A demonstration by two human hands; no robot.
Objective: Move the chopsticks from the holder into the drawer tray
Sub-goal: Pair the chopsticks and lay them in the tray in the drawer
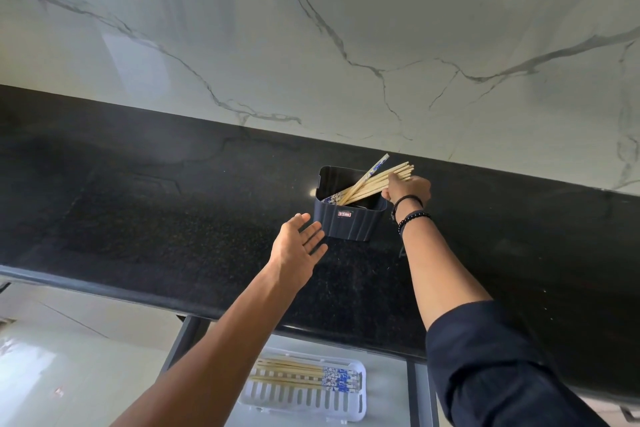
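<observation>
Sleeve [502, 367]: dark, on the right arm, closest to the view.
Chopsticks [367, 185]: a bundle leaning in the holder, upper ends to the right.
Right hand [410, 189]: fingers curled round the bundle's upper ends.
Holder [346, 222]: dark box standing on the black bench [156, 218].
Left hand [298, 246]: fingers straight, a little spread, just beside the holder, holding nothing.
Drawer tray [304, 404]: white, below the bench edge; other chopsticks [291, 366] lie in it.

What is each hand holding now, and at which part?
The right hand grips the chopsticks near their upper ends, at the holder. The left hand holds nothing.
</observation>
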